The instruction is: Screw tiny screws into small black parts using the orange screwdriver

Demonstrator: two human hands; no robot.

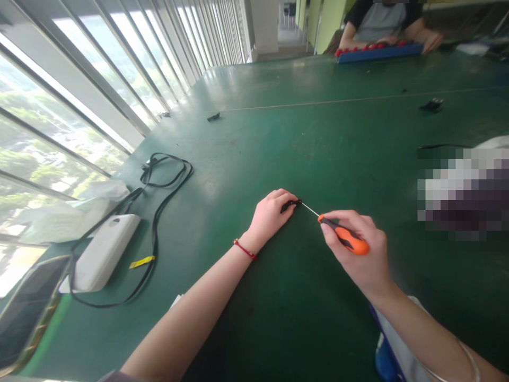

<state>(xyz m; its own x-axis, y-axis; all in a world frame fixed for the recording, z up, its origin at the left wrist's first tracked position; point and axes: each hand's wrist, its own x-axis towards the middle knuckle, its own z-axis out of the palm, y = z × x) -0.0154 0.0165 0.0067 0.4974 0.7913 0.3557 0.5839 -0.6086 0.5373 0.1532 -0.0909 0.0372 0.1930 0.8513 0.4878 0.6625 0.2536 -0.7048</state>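
Observation:
My left hand (271, 214) rests on the green table (302, 138) and pinches a small black part (290, 203) between its fingertips. My right hand (360, 249) is wrapped round the orange and black handle of a small screwdriver (345, 238). Its thin metal shaft points up and left, and the tip touches the black part. A red bracelet sits on my left wrist.
A white power bank (104, 251) with a looped black cable (163, 183) lies at the left, a phone (27, 307) beside it near the window. Small black parts (431, 104) (213, 116) lie farther off. Another person sits at the far end with a blue tray (377, 52).

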